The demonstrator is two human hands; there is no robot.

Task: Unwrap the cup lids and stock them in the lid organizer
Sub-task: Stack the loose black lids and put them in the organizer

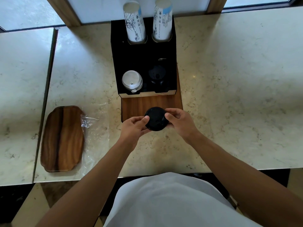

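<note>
A stack of black cup lids (pixel 155 118) is held between both hands just in front of the black lid organizer (pixel 142 59). My left hand (pixel 133 126) grips its left side and my right hand (pixel 179 121) grips its right side. The organizer's front left slot holds white lids (pixel 132 81); the front right slot holds black lids (pixel 156 75). Two stacks of paper cups (pixel 135 22) (pixel 163 20) stand in the back slots. Clear plastic wrap (pixel 93 126) lies crumpled on the counter to the left.
The organizer stands on a wooden board (pixel 152 103) on a marble counter (pixel 229 95). An oval wooden tray (pixel 63 139) lies at the left, partly on the plastic wrap. The counter's front edge runs just before my body. A seam splits the counter at far left.
</note>
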